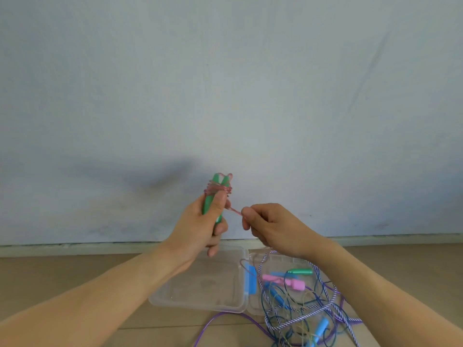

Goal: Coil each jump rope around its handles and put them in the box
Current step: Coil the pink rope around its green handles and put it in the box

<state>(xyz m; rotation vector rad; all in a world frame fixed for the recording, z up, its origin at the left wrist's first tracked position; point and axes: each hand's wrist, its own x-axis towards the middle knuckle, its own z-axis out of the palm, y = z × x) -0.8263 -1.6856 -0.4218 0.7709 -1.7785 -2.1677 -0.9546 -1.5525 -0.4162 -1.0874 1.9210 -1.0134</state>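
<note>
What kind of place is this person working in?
Probably a plain indoor room, with the person sitting on the floor. A bare pale wall meets a wood-look floor at a baseboard, and a clear plastic box lies open on the floor.

Both hands raised, left hand (pixel 204 221) gripping, right hand (pixel 270 227) pinching

No readable text anywhere

Looked over everything in view, no labels, brands, numbers or signs I can make out.
</note>
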